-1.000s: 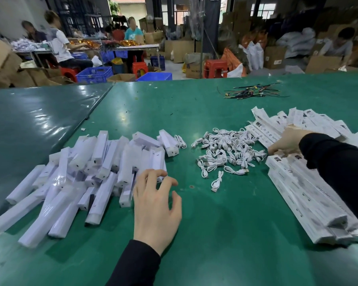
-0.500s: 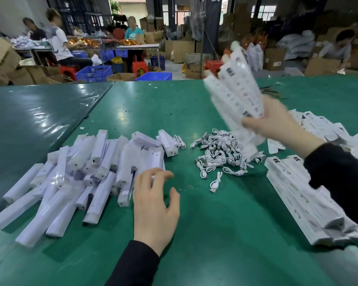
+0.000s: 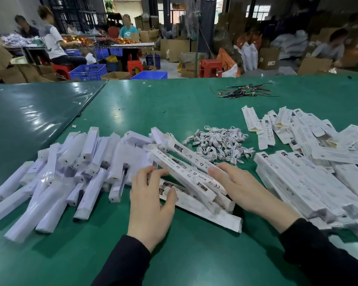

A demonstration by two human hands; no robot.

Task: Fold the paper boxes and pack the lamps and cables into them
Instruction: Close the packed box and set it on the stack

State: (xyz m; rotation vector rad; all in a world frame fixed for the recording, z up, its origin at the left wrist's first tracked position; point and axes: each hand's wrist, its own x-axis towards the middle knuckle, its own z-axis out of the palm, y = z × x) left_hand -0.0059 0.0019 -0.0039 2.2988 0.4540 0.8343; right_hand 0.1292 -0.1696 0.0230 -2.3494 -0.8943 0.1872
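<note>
A small bundle of flat, unfolded white paper boxes (image 3: 187,177) lies slanted on the green table (image 3: 194,256) in front of me. My left hand (image 3: 151,203) touches its left side with fingertips and thumb. My right hand (image 3: 242,186) rests with fairly straight fingers along its right side. A heap of white lamps in clear wrap (image 3: 70,172) lies to the left, partly under the bundle's far end. Coiled white cables (image 3: 219,145) are piled just behind the bundle.
More flat boxes are stacked at the right (image 3: 298,182), with loose ones scattered behind them (image 3: 298,129). A tangle of coloured wires (image 3: 244,92) lies at the far side. Beyond the table, people sit among cartons, blue crates and red stools.
My right hand lifted a bundle of flat boxes from the right pile and brought it down in front of me. My left hand shifted right onto the bundle.
</note>
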